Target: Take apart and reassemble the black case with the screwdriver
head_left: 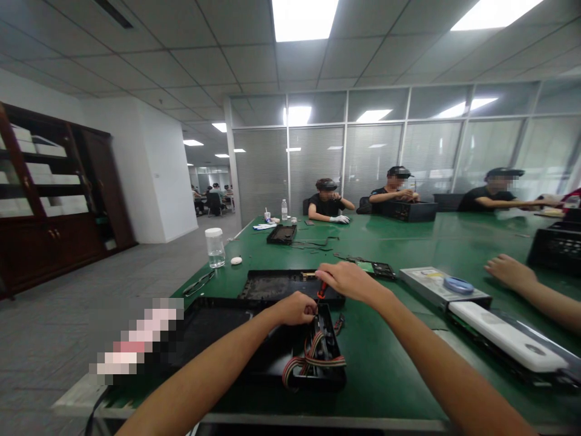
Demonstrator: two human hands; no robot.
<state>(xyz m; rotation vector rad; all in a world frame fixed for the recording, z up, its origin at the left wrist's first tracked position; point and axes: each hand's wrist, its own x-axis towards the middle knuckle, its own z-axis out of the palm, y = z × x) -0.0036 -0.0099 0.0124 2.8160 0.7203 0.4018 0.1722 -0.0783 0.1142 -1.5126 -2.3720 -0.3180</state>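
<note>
My right hand (345, 280) is closed around a screwdriver (322, 293) with a red and black handle, which points downward. Its tip meets the far right part of an open black case (272, 366) lying on the table. Close to that tip, my left hand (297, 309) is bent over the case with its fingers pinched together; what they hold, if anything, is hidden. A striped ribbon cable (313, 361) loops over the case's right end. Behind it lies a second black panel (267, 284), partly covered by my hands.
The green table (385, 363) bears tweezers (198, 283), a clear jar (215, 248), a silver drive box (440, 287) and a white device (508, 336). Another person's arm (521, 281) rests at right. Several people sit at the far side, one behind a black box (410, 211).
</note>
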